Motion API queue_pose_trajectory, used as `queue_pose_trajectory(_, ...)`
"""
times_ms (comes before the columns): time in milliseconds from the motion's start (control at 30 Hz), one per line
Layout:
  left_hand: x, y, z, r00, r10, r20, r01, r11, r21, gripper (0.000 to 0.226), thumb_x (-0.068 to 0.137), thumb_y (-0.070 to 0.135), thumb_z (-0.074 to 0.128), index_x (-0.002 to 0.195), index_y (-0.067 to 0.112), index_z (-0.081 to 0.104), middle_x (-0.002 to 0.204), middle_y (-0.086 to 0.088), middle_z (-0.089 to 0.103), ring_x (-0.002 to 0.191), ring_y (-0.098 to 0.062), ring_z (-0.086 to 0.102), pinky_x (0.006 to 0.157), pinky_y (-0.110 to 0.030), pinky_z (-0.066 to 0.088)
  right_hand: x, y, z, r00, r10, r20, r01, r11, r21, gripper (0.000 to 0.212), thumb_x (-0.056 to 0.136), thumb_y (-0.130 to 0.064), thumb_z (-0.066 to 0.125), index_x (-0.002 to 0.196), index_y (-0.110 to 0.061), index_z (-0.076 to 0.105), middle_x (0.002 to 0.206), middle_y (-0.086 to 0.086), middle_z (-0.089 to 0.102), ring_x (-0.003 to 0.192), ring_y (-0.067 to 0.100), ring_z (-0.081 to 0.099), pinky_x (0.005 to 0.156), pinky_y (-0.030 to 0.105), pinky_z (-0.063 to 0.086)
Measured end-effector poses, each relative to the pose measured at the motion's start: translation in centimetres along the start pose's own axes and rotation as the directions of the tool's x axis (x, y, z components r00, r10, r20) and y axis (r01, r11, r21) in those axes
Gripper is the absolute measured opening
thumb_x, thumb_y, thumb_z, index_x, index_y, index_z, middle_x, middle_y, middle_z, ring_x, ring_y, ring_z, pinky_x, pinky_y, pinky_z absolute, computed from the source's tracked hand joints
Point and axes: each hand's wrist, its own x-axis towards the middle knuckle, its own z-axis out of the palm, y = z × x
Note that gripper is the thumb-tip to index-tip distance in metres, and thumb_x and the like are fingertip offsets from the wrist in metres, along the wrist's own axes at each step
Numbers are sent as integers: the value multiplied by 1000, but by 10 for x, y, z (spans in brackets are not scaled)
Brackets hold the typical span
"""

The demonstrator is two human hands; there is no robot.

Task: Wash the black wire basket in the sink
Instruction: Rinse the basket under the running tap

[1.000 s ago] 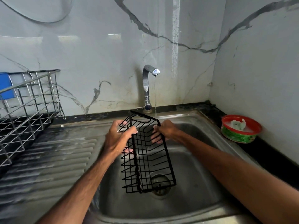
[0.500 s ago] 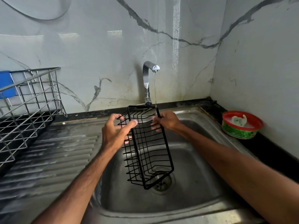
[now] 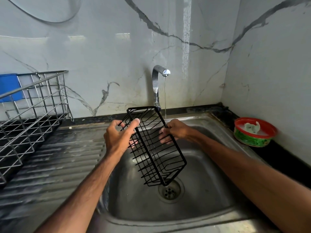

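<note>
A long black wire basket (image 3: pixel 156 148) hangs tilted over the steel sink (image 3: pixel 198 195), its far end up near the tap and its near end low over the drain (image 3: pixel 169 191). My left hand (image 3: pixel 118 137) grips its left rim, thumb on top. My right hand (image 3: pixel 175 131) holds the right rim. A thin stream of water falls from the chrome tap (image 3: pixel 157 84) just behind my right hand and to the right of the basket's far end.
A steel dish rack (image 3: pixel 32 115) with a blue item (image 3: pixel 9 86) stands at the left on the ribbed drainboard (image 3: pixel 55 165). A red-rimmed green tub (image 3: pixel 254 132) holding soap and a scrubber sits on the dark counter at the right. Marble walls close in behind and right.
Both hands have lifted the basket out of the sink bowl toward the tap and swung its near end up and to the right. Water keeps running.
</note>
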Motion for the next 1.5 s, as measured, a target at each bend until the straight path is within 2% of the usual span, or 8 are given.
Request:
queue_pose_trajectory(233,3,-1,-9,988,-146,42,150,982,-119,84,79,91,48,108,14,66,91,-6,63,88,-36,73,56,-47,64,5,1,7,984,-139,-108,133,989,-57,32,108,-19,45,101,2,67,67,13,71,56,25,70,57,35,59)
queue_pose_trajectory(367,5,2,-16,969,-179,170,187,982,-33,59,81,89,50,88,31,56,90,0,58,95,-41,75,61,-48,65,6,0,5,978,-155,-143,131,978,-165,34,108,-23,45,99,0,68,57,1,57,43,12,55,57,36,56)
queue_pose_trajectory(433,8,5,-18,930,-252,268,271,962,-34,82,76,89,51,129,27,62,115,-14,64,91,-40,77,65,-51,65,6,1,1,985,-146,-96,125,972,-197,36,108,-23,44,98,2,68,57,2,58,42,11,54,60,40,58)
queue_pose_trajectory(567,10,9,-26,764,-417,492,451,891,54,110,65,100,42,160,49,20,159,-22,39,108,-49,68,77,-53,64,0,3,-6,992,-125,-8,121,971,-204,36,109,-23,45,98,2,68,58,3,63,42,11,55,52,29,54)
queue_pose_trajectory(800,6,8,-29,374,-570,731,572,763,302,105,78,86,56,140,1,58,126,-27,70,113,-50,69,78,-35,60,-5,12,-16,987,-20,158,59,967,-249,36,107,-25,49,103,4,70,65,7,64,46,11,53,57,32,57)
queue_pose_trajectory(1000,-4,16,-15,421,-607,674,563,757,331,68,85,57,54,115,-2,66,114,-29,73,102,-56,70,49,-23,56,-4,16,-18,997,35,65,-22,981,-195,30,102,-26,61,108,0,73,88,14,74,69,25,73,62,35,61)
queue_pose_trajectory(1167,-4,5,-10,446,-618,647,520,767,374,76,83,64,52,123,1,67,111,-26,76,101,-51,73,38,-17,46,13,5,-15,998,-11,68,51,776,-629,20,97,-27,67,94,-10,77,73,-3,72,60,7,69,50,17,49)
queue_pose_trajectory(1500,5,-5,-8,360,-572,737,616,739,273,65,79,69,55,79,9,80,118,-32,71,70,-42,71,31,-16,34,41,-19,0,990,-66,128,106,936,-335,22,98,-13,64,103,8,71,95,19,77,78,25,76,67,31,63)
